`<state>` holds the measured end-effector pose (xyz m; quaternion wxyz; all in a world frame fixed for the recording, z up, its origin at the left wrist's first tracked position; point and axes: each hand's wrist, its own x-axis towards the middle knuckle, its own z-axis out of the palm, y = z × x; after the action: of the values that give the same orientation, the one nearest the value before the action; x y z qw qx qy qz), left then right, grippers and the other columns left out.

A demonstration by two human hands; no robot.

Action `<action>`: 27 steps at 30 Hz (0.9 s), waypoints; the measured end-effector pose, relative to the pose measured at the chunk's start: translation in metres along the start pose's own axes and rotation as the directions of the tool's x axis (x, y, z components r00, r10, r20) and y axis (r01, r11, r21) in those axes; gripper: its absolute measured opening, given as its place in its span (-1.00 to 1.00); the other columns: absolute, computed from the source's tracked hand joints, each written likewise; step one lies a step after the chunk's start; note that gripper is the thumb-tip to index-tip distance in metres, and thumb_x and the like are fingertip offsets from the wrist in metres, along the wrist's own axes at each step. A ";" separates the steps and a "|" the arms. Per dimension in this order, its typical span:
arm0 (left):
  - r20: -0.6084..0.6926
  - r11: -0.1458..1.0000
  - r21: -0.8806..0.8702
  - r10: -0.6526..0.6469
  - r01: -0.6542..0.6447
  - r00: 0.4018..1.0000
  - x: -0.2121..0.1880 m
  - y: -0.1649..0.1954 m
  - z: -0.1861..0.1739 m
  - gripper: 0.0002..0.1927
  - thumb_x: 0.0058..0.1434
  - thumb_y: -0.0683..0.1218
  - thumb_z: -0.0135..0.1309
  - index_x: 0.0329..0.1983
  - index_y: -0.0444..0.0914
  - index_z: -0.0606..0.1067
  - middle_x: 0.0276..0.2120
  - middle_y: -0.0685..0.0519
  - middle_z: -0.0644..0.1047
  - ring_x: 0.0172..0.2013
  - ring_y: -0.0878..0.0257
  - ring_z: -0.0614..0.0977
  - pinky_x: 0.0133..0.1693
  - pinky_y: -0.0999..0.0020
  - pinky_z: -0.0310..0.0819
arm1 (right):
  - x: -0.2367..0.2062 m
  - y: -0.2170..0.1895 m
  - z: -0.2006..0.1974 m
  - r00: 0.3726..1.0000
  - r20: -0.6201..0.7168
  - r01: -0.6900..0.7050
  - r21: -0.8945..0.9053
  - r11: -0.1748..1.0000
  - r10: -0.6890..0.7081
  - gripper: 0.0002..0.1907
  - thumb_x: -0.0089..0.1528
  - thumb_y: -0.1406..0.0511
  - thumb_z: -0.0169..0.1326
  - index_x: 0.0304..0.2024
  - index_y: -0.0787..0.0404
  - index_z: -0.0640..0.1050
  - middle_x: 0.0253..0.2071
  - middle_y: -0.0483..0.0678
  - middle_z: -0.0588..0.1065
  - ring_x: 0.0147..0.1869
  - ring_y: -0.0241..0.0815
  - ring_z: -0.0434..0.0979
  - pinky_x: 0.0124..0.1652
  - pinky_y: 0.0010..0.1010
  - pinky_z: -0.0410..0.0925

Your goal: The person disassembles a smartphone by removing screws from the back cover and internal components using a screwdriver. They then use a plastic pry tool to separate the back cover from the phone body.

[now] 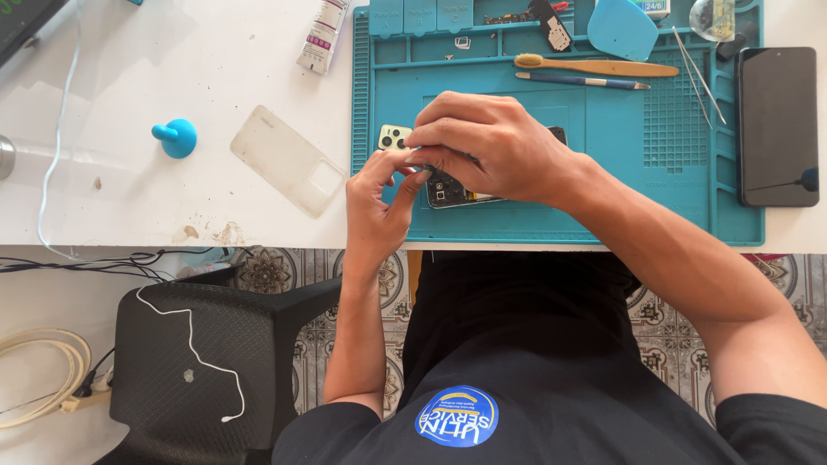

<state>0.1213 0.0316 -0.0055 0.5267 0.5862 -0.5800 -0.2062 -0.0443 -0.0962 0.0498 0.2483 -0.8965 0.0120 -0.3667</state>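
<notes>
Both hands work on an opened phone (448,191) lying on the blue mat (620,138). Right hand (487,146) covers the phone from above, fingers pinched together on it; left hand (376,200) pinches its left edge. A clear case (289,160) lies left of the mat — a dark phone (778,125) right of it.

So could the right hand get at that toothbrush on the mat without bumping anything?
Probably yes. The right hand is on the opened phone, the toothbrush lies just beyond it, and bare mat lies between.
</notes>
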 end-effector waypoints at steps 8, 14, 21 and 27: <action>-0.005 1.000 0.006 -0.003 0.003 1.000 0.000 0.000 0.000 -0.81 0.34 -0.14 0.20 0.00 -0.22 0.57 -0.30 0.08 0.58 -0.29 0.29 0.61 -0.28 0.37 0.32 | 0.001 0.001 0.001 1.000 -0.005 0.013 0.002 1.000 -0.013 -0.82 0.30 0.40 0.28 -0.07 0.31 0.59 -0.13 0.03 0.56 -0.15 -0.05 0.63 -0.18 -0.31 0.52; -0.003 1.000 -0.005 -0.005 0.005 1.000 0.000 0.000 0.000 -0.82 0.34 -0.14 0.20 -0.01 -0.21 0.57 -0.31 0.09 0.58 -0.31 0.30 0.60 -0.28 0.38 0.32 | 0.001 0.000 0.001 1.000 -0.005 0.013 0.003 1.000 -0.013 -0.82 0.31 0.40 0.28 -0.06 0.31 0.58 -0.13 0.02 0.55 -0.14 -0.06 0.63 -0.17 -0.32 0.52; -0.007 1.000 0.007 0.012 -0.012 1.000 0.000 -0.001 0.000 -0.82 0.34 -0.15 0.20 0.00 -0.22 0.57 -0.30 0.08 0.59 -0.30 0.29 0.61 -0.28 0.38 0.32 | 0.001 0.000 0.001 1.000 0.000 0.016 -0.001 1.000 -0.016 -0.81 0.30 0.40 0.28 -0.06 0.31 0.58 -0.12 0.02 0.55 -0.14 -0.06 0.62 -0.17 -0.32 0.52; -0.011 1.000 0.011 0.020 -0.020 1.000 -0.001 -0.002 0.000 -0.85 0.34 -0.15 0.20 -0.04 -0.23 0.56 -0.30 0.08 0.58 -0.29 0.28 0.61 -0.29 0.38 0.31 | 0.001 -0.001 0.003 1.000 -0.003 0.018 0.002 1.000 -0.018 -0.82 0.30 0.41 0.27 -0.07 0.31 0.58 -0.12 0.02 0.56 -0.13 -0.06 0.63 -0.16 -0.32 0.52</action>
<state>0.1220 0.0318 -0.0077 0.5289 0.5845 -0.5838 -0.1946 -0.0421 -0.0944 0.0493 0.2457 -0.8957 0.0039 -0.3705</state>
